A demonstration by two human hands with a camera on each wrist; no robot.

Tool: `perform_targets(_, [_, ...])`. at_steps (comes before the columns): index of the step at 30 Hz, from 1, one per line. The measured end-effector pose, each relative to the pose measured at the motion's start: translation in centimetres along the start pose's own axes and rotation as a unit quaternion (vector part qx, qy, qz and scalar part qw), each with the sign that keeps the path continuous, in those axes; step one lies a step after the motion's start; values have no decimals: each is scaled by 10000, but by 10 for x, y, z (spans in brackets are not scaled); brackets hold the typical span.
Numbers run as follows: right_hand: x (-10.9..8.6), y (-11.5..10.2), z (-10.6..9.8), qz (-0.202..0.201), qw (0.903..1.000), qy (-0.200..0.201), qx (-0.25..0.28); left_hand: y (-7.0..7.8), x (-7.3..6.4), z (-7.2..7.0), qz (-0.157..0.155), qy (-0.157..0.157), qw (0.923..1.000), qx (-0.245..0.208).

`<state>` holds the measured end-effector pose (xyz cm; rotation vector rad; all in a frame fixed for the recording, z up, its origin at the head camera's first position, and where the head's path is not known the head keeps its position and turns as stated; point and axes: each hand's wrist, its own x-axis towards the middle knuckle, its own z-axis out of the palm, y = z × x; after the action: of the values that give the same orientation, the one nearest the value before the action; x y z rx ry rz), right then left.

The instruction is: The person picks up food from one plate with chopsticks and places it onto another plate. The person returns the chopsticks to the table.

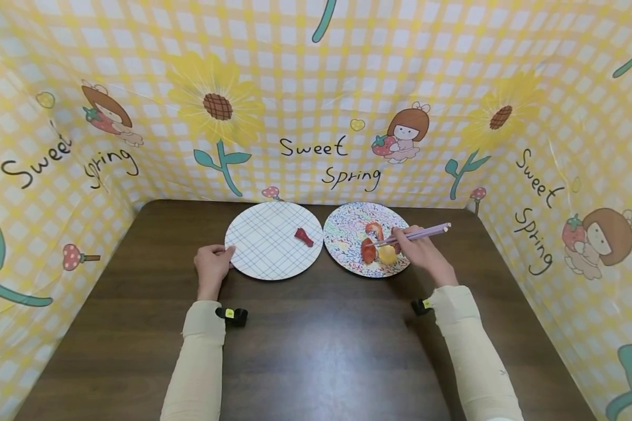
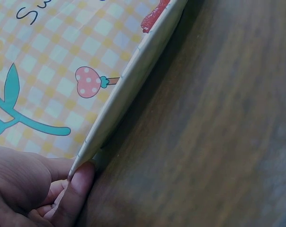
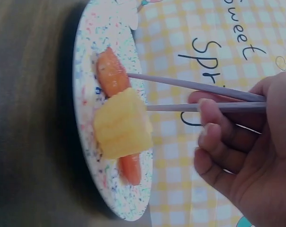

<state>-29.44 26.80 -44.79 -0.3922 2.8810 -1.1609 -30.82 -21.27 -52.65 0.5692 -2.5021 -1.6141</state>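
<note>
My left hand (image 1: pixel 212 265) pinches the left rim of a white plate with blue crossing lines (image 1: pixel 263 257), thumb on top and fingers beneath. A dark red drumstick-shaped piece (image 1: pixel 304 237) lies on this plate's right side. My right hand (image 1: pixel 422 253) holds a pair of pale purple chopsticks (image 3: pixel 204 87) over the speckled plate (image 1: pixel 347 219). One chopstick tip is right at an orange-red oblong piece (image 3: pixel 112 73); the other ends by a yellow corn chunk (image 3: pixel 121 125). Behind these lies a curved orange shrimp-like piece (image 1: pixel 374 229).
Both plates stand side by side at the back of the dark wooden table (image 1: pixel 316 351). A yellow checked cloth (image 1: pixel 305 88) rises behind and along both sides. Small pale pieces (image 1: pixel 342 246) lie at the speckled plate's left.
</note>
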Motion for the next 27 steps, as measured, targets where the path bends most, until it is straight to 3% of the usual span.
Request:
perform_targets(12, [14, 2, -3, 115, 9964, -740, 407, -1, 0, -1, 28, -11, 10000, 62])
perform_targets(17, [18, 4, 2, -40, 9932, -1064, 472, -2, 1, -1, 47, -17, 10000, 43])
perform_targets(27, [16, -9, 16, -203, 9962, -762, 373, -2, 1, 0, 108, 71, 9999, 23])
